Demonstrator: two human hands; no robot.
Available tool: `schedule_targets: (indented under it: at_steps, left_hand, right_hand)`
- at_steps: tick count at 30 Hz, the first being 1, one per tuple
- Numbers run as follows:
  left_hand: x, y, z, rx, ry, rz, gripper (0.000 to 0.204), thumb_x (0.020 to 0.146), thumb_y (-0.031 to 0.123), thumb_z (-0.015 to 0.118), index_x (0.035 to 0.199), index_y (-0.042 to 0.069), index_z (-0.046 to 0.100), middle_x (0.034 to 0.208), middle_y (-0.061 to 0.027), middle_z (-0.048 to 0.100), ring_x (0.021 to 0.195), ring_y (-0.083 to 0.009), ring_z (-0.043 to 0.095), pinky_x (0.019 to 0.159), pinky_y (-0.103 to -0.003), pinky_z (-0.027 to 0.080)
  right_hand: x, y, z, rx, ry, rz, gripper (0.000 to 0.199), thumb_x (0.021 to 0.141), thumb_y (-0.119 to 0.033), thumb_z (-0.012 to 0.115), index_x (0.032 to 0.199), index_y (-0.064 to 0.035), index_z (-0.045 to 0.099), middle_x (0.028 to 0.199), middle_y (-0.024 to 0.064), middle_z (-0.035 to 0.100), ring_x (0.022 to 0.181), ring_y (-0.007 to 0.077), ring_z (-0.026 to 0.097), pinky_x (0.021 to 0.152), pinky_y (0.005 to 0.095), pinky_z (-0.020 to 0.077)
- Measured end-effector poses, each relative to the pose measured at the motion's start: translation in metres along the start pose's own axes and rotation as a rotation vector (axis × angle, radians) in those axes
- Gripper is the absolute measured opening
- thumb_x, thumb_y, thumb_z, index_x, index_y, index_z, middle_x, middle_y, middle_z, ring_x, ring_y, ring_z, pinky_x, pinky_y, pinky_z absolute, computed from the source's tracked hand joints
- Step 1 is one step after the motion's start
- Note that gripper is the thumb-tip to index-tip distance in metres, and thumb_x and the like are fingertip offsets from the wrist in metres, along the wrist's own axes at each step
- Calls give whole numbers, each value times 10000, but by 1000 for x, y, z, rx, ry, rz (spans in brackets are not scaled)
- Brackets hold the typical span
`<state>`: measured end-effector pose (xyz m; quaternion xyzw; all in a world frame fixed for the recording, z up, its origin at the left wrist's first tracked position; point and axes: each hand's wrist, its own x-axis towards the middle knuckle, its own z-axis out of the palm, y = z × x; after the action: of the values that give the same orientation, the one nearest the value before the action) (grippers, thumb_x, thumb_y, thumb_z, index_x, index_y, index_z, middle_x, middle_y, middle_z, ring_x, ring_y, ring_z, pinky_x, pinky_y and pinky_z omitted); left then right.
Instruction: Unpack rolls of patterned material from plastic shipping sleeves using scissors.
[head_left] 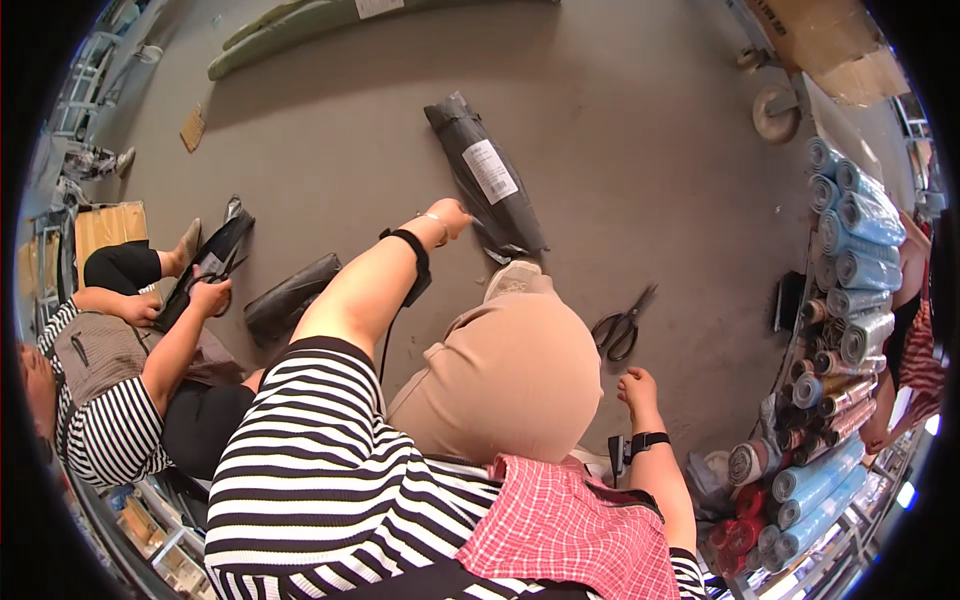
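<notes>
A long black plastic-wrapped package (508, 215) with a white label lies on the floor ahead of me. My left hand (453, 216) reaches to its left edge with the fingers closed, seeming to pinch the plastic; the fingertips are partly hidden. My right hand (637, 388) hangs in the air at the right, its fingers loosely curled and apart, with nothing visible in them. Just beyond it, black-handled scissors (622, 328) rest on the floor, apart from the hand. My bent knee (520, 375) in beige trousers stands between the two hands.
A co-worker (115, 420) at the left handles scissors over another black package (205, 265). Nearby lies a black roll (290, 300). Stacked plastic-wrapped rolls (850, 240) fill the right side. A long green bundle (300, 30) and a cart wheel (775, 113) are farther off.
</notes>
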<state>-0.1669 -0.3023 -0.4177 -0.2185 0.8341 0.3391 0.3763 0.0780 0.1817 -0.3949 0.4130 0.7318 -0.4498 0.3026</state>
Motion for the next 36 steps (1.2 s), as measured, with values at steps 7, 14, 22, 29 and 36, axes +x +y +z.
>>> schedule_targets:
  at_steps: [7,14,22,29,36]
  left_hand:
    - [15,8,49,-530,166,-253,386,866,259,718,1107,-34,642,932,-160,679,705,-233,659,573,-358,539]
    - [18,12,58,-822,170,-90,201,820,158,737,899,14,621,868,-116,656,739,-232,659,598,-352,521]
    - [36,36,41,-479,209,41,294,833,176,713,1021,-38,642,923,-119,701,809,-236,674,721,-358,539]
    - [31,82,54,-329,126,597,282,867,169,649,1015,-71,633,949,-202,697,909,-300,679,809,-380,522]
    - [11,98,92,-352,-514,266,309,952,123,616,1233,-4,590,1118,-99,672,984,-196,649,839,-338,568]
  right_hand:
    - [78,8,33,-199,77,-82,517,810,-123,705,1269,40,533,895,77,643,703,157,616,577,310,533]
    - [84,-15,58,-565,311,-89,593,727,-379,837,1081,26,586,960,198,696,874,326,699,739,421,554]
    - [54,-67,66,-640,240,18,448,753,-248,744,1078,32,615,1036,227,689,1012,380,664,870,447,521]
    - [45,-83,58,-42,102,6,259,768,-190,692,913,16,632,764,83,640,700,189,601,674,339,501]
    - [8,-111,56,-43,50,-268,270,778,-132,694,1004,-4,624,850,63,672,771,143,631,704,294,503]
